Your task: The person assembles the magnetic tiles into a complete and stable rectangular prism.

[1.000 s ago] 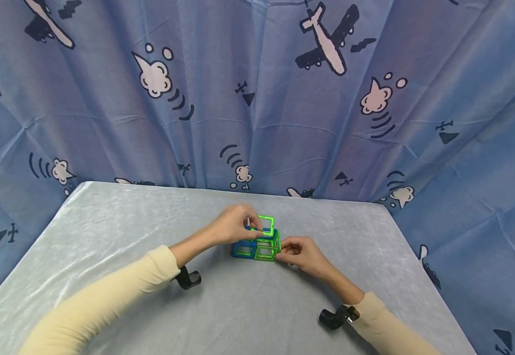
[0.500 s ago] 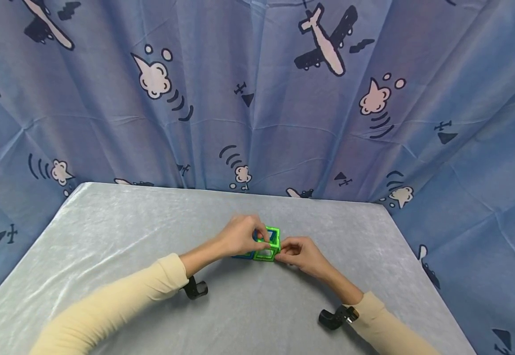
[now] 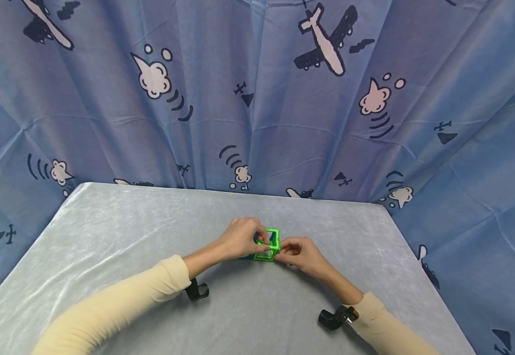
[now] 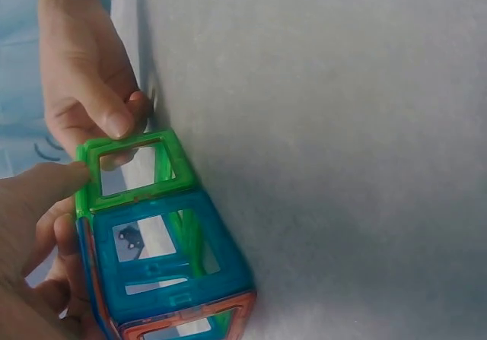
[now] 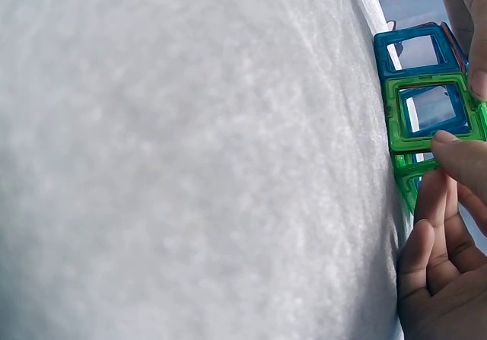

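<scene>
A block of see-through magnetic tiles stands on the cloth-covered table. Its green magnetic tiles (image 3: 274,239) make up the right end, and the blue magnetic tiles (image 4: 167,249) adjoin them. An orange magnetic tile (image 4: 236,306) closes the other end. From above, my left hand (image 3: 241,238) pinches a green tile at the top of the block, hiding most of the blue part in the head view. At the right end, my right hand (image 3: 304,254) holds the green end between thumb and fingers. In the right wrist view its thumb (image 5: 460,157) lies on a front green tile's corner.
A pale grey cloth (image 3: 151,217) covers the table. Behind it and along the right hangs a blue curtain (image 3: 213,98) with airplane prints. Black wrist cameras (image 3: 197,290) sit below both forearms.
My left hand has come down and slightly right, lowering the upright green tile onto the top of the block. The right hand has stayed at the right end.
</scene>
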Available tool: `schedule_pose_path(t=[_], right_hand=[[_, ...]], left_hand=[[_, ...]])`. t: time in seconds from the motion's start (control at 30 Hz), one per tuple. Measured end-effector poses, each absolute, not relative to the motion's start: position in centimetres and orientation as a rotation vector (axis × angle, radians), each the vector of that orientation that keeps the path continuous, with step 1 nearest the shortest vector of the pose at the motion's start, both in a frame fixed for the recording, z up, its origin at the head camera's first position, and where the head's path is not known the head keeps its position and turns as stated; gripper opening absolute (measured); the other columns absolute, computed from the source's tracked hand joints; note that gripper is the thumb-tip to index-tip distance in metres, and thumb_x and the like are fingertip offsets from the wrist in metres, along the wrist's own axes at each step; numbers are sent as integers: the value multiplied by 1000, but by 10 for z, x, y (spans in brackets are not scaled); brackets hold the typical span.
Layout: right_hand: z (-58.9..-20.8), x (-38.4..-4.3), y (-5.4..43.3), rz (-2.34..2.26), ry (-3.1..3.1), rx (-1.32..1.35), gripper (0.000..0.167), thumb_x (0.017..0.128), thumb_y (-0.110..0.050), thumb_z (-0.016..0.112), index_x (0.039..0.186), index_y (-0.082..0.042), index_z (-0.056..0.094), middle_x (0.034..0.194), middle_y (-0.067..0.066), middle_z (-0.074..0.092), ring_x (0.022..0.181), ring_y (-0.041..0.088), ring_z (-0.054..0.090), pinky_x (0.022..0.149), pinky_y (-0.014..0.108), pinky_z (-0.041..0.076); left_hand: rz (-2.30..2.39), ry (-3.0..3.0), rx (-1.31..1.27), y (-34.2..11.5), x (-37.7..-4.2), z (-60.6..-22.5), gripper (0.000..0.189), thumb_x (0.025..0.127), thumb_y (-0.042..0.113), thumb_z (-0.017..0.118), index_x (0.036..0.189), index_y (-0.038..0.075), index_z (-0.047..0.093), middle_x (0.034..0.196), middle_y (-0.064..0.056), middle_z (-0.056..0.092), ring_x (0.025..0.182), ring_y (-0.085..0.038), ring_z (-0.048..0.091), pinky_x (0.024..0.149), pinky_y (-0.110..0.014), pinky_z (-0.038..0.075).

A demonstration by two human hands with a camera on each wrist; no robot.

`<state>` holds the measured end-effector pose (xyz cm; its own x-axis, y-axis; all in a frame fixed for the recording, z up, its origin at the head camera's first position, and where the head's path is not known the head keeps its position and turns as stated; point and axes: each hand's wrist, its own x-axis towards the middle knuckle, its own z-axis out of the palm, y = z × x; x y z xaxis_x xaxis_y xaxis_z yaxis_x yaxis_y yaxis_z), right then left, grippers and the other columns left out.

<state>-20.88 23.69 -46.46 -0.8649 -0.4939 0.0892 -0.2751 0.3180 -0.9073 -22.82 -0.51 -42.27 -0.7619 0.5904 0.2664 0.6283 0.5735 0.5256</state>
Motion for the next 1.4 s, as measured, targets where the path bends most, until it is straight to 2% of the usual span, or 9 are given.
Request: schedule_pose_path(t=[0.4, 0.5, 0.63, 0.77, 0.9, 1.1, 1.27, 1.4], right_hand=[[-463, -209, 237, -1558, 2385, -657, 14, 91, -1, 76, 105, 2, 74, 86, 12, 71, 68, 17, 63, 56, 23, 49], [-464, -209, 236, -1557, 2381, -652, 14, 91, -1, 76, 104, 2, 74, 86, 13, 71, 67, 16, 63, 55, 23, 49], [-464, -209, 235, -1570, 2373, -640, 14, 90, -1, 77, 103, 3, 74, 85, 14, 70, 66, 15, 61, 54, 22, 48], [-463, -209, 235, -1587, 2365, -647, 16, 89, 0, 78, 103, 5, 74, 84, 16, 70, 66, 16, 61, 53, 23, 48], [-461, -210, 238, -1576, 2358, -641, 18, 89, -2, 79, 104, 5, 74, 86, 16, 70, 68, 17, 62, 55, 24, 49], [-457, -214, 243, -1571, 2335, -564, 30, 89, -4, 79, 115, 6, 68, 95, 19, 68, 75, 19, 65, 64, 29, 55], [-453, -216, 247, -1648, 2274, -566, 49, 89, -3, 79, 133, 4, 58, 107, 28, 61, 79, 20, 67, 67, 33, 56], [-451, -217, 246, -1686, 2260, -630, 59, 88, 0, 79, 140, 2, 52, 112, 33, 56, 79, 21, 66, 64, 30, 54]], left_hand=[[-929, -2733, -1026, -3, -228, -423, 15, 81, 29, 89, 79, 27, 75, 80, 15, 57, 76, -5, 55, 70, -35, 39], [-980, -2725, -1026, -6, -228, -424, 19, 79, 29, 90, 88, 21, 76, 80, 12, 58, 76, -7, 55, 71, -36, 39], [-1097, -2688, -1037, -17, -229, -422, 37, 77, 28, 92, 105, 13, 74, 85, 4, 62, 79, -16, 58, 72, -37, 43], [-1159, -2652, -1000, -37, -230, -422, 47, 76, 26, 92, 115, 12, 70, 96, -2, 63, 86, -23, 59, 73, -36, 46], [-1241, -2637, -944, -59, -229, -425, 57, 76, 24, 93, 124, 12, 65, 110, -7, 61, 95, -26, 59, 79, -39, 50], [-1385, -2678, -925, -81, -226, -432, 66, 77, 21, 92, 133, 6, 59, 124, -14, 58, 106, -33, 61, 89, -49, 52], [-1419, -2707, -939, -82, -226, -437, 68, 80, 19, 90, 137, -1, 57, 128, -15, 61, 108, -32, 64, 92, -48, 53], [-1504, -2719, -911, -80, -225, -440, 66, 83, 16, 87, 138, -3, 56, 132, -16, 59, 109, -30, 65, 87, -40, 56]])
